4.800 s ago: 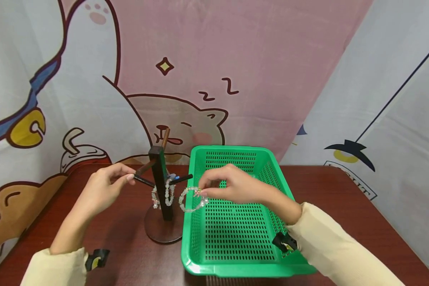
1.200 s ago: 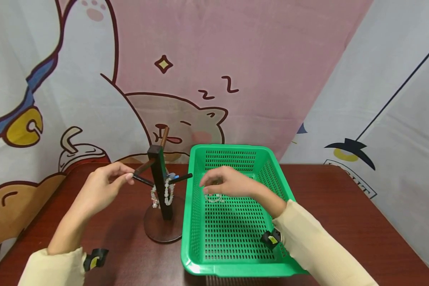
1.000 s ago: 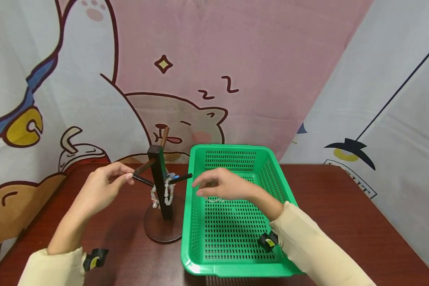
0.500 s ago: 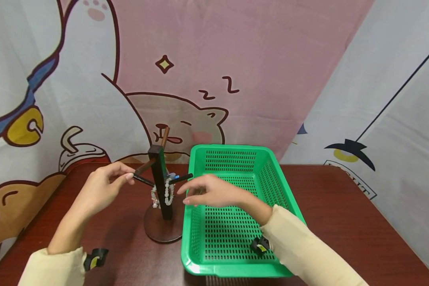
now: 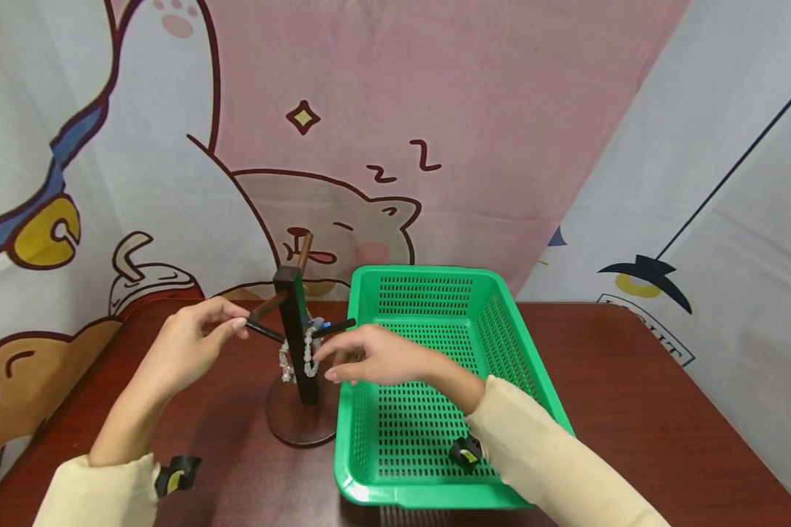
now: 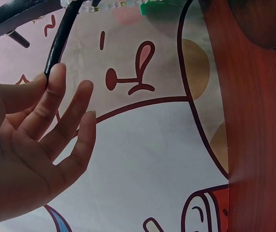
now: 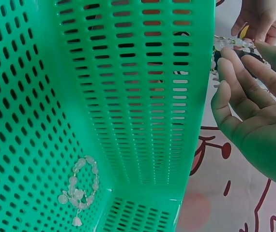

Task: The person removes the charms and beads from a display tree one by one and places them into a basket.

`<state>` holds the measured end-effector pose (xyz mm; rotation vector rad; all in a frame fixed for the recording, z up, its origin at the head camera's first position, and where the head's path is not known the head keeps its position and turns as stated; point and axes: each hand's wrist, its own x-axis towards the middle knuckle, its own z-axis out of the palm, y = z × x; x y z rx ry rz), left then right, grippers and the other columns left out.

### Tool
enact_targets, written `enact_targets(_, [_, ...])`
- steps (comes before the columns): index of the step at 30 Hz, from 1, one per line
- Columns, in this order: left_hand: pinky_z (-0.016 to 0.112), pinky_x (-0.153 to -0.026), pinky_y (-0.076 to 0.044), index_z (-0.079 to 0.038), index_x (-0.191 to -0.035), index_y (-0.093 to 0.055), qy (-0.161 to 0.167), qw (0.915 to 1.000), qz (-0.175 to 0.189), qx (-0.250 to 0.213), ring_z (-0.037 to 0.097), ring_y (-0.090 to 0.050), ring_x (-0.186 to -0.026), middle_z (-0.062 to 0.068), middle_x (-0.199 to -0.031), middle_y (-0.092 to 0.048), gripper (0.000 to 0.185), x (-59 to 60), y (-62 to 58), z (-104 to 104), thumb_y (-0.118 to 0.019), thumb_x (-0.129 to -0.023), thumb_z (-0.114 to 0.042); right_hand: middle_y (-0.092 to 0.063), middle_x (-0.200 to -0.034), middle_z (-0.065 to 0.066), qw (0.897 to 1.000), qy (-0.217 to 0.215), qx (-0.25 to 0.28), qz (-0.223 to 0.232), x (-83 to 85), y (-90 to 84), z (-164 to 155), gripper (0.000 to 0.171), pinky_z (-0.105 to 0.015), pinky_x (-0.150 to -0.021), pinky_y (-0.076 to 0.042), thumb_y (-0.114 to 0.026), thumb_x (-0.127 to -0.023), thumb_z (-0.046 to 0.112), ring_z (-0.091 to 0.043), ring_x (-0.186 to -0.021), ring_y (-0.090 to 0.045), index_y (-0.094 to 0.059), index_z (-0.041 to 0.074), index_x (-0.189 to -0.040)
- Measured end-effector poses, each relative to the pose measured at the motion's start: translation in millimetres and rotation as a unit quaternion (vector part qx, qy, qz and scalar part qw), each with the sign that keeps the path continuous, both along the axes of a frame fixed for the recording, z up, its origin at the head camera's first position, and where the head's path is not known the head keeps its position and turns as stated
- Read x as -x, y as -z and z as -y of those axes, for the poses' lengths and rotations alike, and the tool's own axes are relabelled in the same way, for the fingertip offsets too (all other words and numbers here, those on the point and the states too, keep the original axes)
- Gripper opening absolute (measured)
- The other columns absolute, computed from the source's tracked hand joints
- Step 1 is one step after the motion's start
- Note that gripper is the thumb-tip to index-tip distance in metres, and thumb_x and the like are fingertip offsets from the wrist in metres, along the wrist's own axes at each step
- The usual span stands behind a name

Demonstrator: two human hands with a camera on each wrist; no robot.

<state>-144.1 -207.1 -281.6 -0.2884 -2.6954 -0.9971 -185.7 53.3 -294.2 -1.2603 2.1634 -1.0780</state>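
Note:
A dark wooden bracelet stand (image 5: 292, 315) has a round base and several pegs. My left hand (image 5: 187, 348) pinches the end of its left peg (image 6: 63, 41) between thumb and index finger, the other fingers loosely spread. A clear beaded bracelet (image 5: 310, 351) hangs on the right peg (image 5: 336, 327), and another bracelet (image 5: 285, 364) with pinkish beads on the left one. My right hand (image 5: 382, 355) is at the right-hand bracelet, fingers loosely bent; its fingertips overlap the beads, contact uncertain. In the right wrist view, a beaded bracelet with charms (image 7: 78, 193) lies in the green basket.
The green perforated basket (image 5: 344, 439) stands right of the stand, its left rim beneath my right hand. Both rest on a reddish-brown table (image 5: 633, 410). A cartoon-printed cloth (image 5: 501, 146) hangs behind. Something blue (image 5: 326, 325) shows behind the right peg.
My right hand let go of a bracelet, which dropped into the basket, then moved left to the bracelet on the right peg. My left hand has stayed on its peg.

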Motion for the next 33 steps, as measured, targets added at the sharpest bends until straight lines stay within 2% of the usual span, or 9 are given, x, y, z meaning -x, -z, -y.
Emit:
enact_targets(6, [0.031,-0.058,-0.035,-0.004,-0.095,-0.065,0.001,1.0000,0.006,-0.003,0.018,-0.055,-0.073,0.000,-0.076,-0.065,0.010,-0.1,-0.4,-0.5,-0.056,-0.090,-0.006,-0.063,-0.075,0.002,1.000,-0.002,-0.015,0.015,-1.0,2.2,4.0,0.030,-0.022,-0.051,-0.042,-0.059,-0.090,0.010,-0.025,-0.064,-0.058,-0.057,0.005,-0.119])
enact_targets(10, [0.030,-0.056,-0.035,-0.005,-0.095,-0.065,0.001,1.0000,0.005,-0.004,0.017,-0.054,-0.071,0.000,-0.076,-0.065,0.010,-0.3,-0.1,-0.3,-0.056,-0.090,-0.006,-0.063,-0.073,-0.005,0.999,0.000,-0.020,0.026,-1.2,3.7,7.2,0.032,-0.020,-0.050,-0.040,-0.058,-0.090,0.009,-0.030,-0.064,-0.056,-0.055,0.003,-0.121])
enact_targets(18, [0.030,-0.056,-0.035,-0.005,-0.094,-0.065,0.001,1.0000,0.002,-0.004,0.017,-0.054,-0.070,0.001,-0.076,-0.066,0.010,0.3,0.1,0.7,-0.057,-0.090,-0.006,-0.064,-0.076,-0.016,0.999,-0.014,-0.011,0.045,-0.3,4.7,9.1,0.032,-0.020,-0.052,-0.041,-0.057,-0.090,0.006,-0.031,-0.062,-0.055,-0.054,0.000,-0.121])
enact_targets(22, [0.031,-0.056,-0.035,-0.005,-0.094,-0.065,0.003,1.0000,0.002,-0.003,0.017,-0.054,-0.071,0.001,-0.077,-0.066,0.010,0.7,0.0,1.2,-0.057,-0.090,-0.007,-0.063,-0.075,-0.015,0.998,-0.023,-0.002,0.055,0.3,4.2,8.2,0.029,-0.021,-0.053,-0.042,-0.057,-0.090,0.004,-0.034,-0.062,-0.055,-0.055,-0.001,-0.118])
enact_targets(28, [0.031,-0.057,-0.035,-0.005,-0.094,-0.065,0.002,1.0000,0.003,-0.002,0.018,-0.054,-0.070,0.001,-0.077,-0.066,0.009,0.2,-0.1,1.6,-0.057,-0.090,-0.007,-0.063,-0.072,-0.007,0.999,-0.020,0.012,0.044,0.9,3.8,7.0,0.017,-0.022,-0.052,-0.042,-0.057,-0.089,0.005,-0.026,-0.061,-0.057,-0.059,-0.002,-0.106])
enact_targets(33, [0.031,-0.057,-0.035,-0.005,-0.094,-0.065,0.001,1.0000,0.002,-0.002,0.017,-0.054,-0.071,0.001,-0.076,-0.065,0.009,0.2,0.1,1.2,-0.057,-0.090,-0.007,-0.062,-0.073,-0.009,0.998,-0.024,0.034,0.044,0.3,3.4,4.3,0.008,-0.033,-0.059,-0.048,-0.056,-0.090,0.002,-0.024,-0.063,-0.059,-0.058,-0.002,-0.096])
